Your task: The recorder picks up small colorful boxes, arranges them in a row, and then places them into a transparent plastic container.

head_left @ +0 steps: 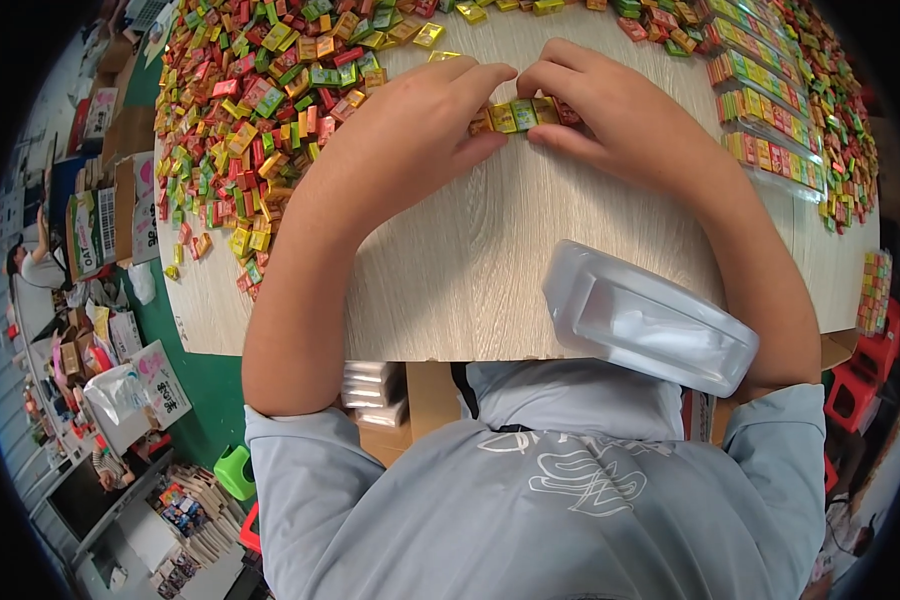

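Note:
A short row of small wrapped sweets (515, 116), mostly yellow and green, lies side by side on the wooden table. My left hand (425, 115) grips the row's left end between thumb and bent fingers. At the other end, my right hand (610, 110) pinches the row the same way, partly covering a red piece. A large loose pile of sweets (270, 90) in red, green, yellow and orange spreads beside my left hand and forearm. Near the table's front edge, a stack of clear plastic trays (570, 320) sits tilted beside my right forearm.
Clear trays filled with rows of sweets (770, 150) line the table's right side, with more loose sweets (850, 160) beyond. Packs of clear bags (375, 390) lie below the table edge. Red stools (855, 380), a green stool (235, 470) and cartons (95, 230) stand around.

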Demonstrator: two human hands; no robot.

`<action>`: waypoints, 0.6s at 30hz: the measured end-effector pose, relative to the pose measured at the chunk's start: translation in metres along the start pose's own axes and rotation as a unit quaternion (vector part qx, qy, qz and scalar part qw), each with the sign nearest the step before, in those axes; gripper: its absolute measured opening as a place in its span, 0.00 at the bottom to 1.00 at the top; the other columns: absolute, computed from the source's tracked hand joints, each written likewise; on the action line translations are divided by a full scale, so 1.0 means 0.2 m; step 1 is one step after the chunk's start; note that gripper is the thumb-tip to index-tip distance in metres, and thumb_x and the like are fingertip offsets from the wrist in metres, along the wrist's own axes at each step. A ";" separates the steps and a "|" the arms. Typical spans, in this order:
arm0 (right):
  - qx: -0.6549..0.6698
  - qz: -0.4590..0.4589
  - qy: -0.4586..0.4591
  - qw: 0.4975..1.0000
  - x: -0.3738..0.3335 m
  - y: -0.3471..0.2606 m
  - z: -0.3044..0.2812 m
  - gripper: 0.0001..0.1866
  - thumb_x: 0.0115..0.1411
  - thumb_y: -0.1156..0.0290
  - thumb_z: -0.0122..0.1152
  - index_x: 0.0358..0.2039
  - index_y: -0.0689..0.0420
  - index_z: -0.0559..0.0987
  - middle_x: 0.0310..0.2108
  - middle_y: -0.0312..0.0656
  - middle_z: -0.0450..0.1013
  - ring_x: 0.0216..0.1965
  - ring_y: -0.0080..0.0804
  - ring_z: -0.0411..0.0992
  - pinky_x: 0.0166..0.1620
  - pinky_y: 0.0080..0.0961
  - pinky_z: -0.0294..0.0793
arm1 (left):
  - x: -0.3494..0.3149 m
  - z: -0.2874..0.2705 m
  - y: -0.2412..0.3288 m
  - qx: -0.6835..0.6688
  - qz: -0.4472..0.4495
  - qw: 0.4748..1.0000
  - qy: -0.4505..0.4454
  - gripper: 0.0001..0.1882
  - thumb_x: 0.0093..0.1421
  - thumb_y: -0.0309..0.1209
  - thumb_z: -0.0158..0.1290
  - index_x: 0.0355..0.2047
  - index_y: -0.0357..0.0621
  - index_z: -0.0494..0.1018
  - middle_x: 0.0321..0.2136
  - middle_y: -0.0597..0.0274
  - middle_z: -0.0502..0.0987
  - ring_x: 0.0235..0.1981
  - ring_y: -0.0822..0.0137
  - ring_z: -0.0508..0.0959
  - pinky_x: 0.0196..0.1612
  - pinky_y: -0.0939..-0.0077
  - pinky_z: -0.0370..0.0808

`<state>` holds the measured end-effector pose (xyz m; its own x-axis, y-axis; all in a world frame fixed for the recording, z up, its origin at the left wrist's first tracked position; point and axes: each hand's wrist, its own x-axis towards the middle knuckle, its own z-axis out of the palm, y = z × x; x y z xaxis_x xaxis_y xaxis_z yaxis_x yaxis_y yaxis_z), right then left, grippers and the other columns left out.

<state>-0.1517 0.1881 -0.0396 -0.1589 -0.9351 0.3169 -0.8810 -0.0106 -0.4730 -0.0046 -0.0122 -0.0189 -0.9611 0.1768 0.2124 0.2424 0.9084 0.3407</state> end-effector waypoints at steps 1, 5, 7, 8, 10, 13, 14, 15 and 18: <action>0.000 0.001 0.000 1.000 0.00 0.00 0.00 0.15 0.62 0.69 0.69 0.47 0.60 0.78 0.42 0.46 0.72 0.39 0.45 0.76 0.43 0.37 0.77 | 0.00 0.00 0.00 0.004 -0.001 1.000 -0.004 0.27 0.62 0.31 0.65 0.61 0.42 0.73 0.40 0.53 0.81 0.39 0.57 0.84 0.46 0.62 0.80; -0.004 0.003 0.000 1.000 -0.01 0.01 0.01 0.16 0.62 0.69 0.70 0.47 0.60 0.78 0.42 0.46 0.72 0.39 0.45 0.76 0.43 0.37 0.77 | 0.00 0.01 0.00 0.000 -0.006 1.000 -0.008 0.26 0.62 0.30 0.65 0.61 0.42 0.73 0.40 0.54 0.81 0.39 0.58 0.83 0.46 0.63 0.80; -0.009 0.007 -0.001 1.000 -0.01 0.02 0.00 0.16 0.62 0.69 0.70 0.47 0.60 0.77 0.42 0.46 0.72 0.39 0.45 0.76 0.43 0.37 0.77 | 0.01 0.00 -0.01 -0.001 -0.003 1.000 0.008 0.24 0.63 0.33 0.65 0.59 0.43 0.75 0.39 0.55 0.81 0.38 0.58 0.83 0.43 0.64 0.80; -0.012 0.009 -0.010 1.000 -0.01 0.01 0.00 0.16 0.62 0.68 0.69 0.48 0.59 0.77 0.42 0.46 0.72 0.39 0.45 0.76 0.42 0.37 0.77 | 0.01 -0.01 -0.01 0.001 0.000 1.000 0.008 0.24 0.63 0.33 0.65 0.59 0.43 0.75 0.39 0.55 0.81 0.38 0.58 0.83 0.43 0.64 0.80; -0.018 0.012 -0.015 1.000 0.00 0.00 -0.02 0.16 0.62 0.68 0.69 0.48 0.59 0.77 0.42 0.46 0.72 0.39 0.45 0.76 0.42 0.37 0.77 | 0.01 -0.06 -0.02 0.070 0.011 0.996 0.046 0.22 0.64 0.37 0.64 0.56 0.45 0.77 0.38 0.57 0.81 0.37 0.57 0.82 0.41 0.64 0.79; -0.014 0.019 -0.017 1.000 0.00 0.00 -0.02 0.16 0.64 0.66 0.67 0.49 0.59 0.77 0.42 0.46 0.72 0.39 0.44 0.76 0.43 0.38 0.77 | 0.01 -0.07 -0.08 0.094 -0.025 0.995 0.031 0.20 0.65 0.39 0.63 0.55 0.46 0.79 0.37 0.58 0.81 0.38 0.57 0.82 0.44 0.62 0.77; -0.014 0.024 -0.011 1.000 0.00 0.00 -0.02 0.16 0.65 0.65 0.66 0.49 0.58 0.77 0.43 0.46 0.72 0.39 0.44 0.76 0.43 0.37 0.76 | 0.01 -0.08 -0.10 0.093 -0.026 0.995 0.034 0.20 0.65 0.39 0.63 0.55 0.46 0.79 0.37 0.58 0.81 0.38 0.57 0.82 0.44 0.62 0.77; -0.015 0.028 -0.006 0.999 0.00 0.00 -0.02 0.16 0.66 0.64 0.65 0.49 0.58 0.77 0.43 0.46 0.72 0.40 0.44 0.76 0.44 0.37 0.76 | 0.01 -0.08 -0.13 0.145 -0.022 0.988 0.058 0.21 0.65 0.42 0.63 0.54 0.46 0.79 0.39 0.56 0.81 0.42 0.55 0.81 0.47 0.59 0.77; 0.008 0.049 -0.011 0.999 0.00 0.00 -0.02 0.16 0.67 0.63 0.64 0.50 0.58 0.78 0.43 0.45 0.72 0.40 0.43 0.76 0.45 0.37 0.76 | 0.03 -0.05 -0.17 0.228 -0.043 0.965 0.122 0.21 0.65 0.45 0.62 0.53 0.47 0.80 0.44 0.56 0.81 0.48 0.53 0.79 0.52 0.55 0.75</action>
<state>-0.1536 0.1898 -0.0361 -0.2338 -0.9395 0.2502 -0.8543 0.0757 -0.5142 -0.0172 -0.0454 -0.0200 -0.9015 0.0499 0.4298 0.0262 0.9978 -0.0609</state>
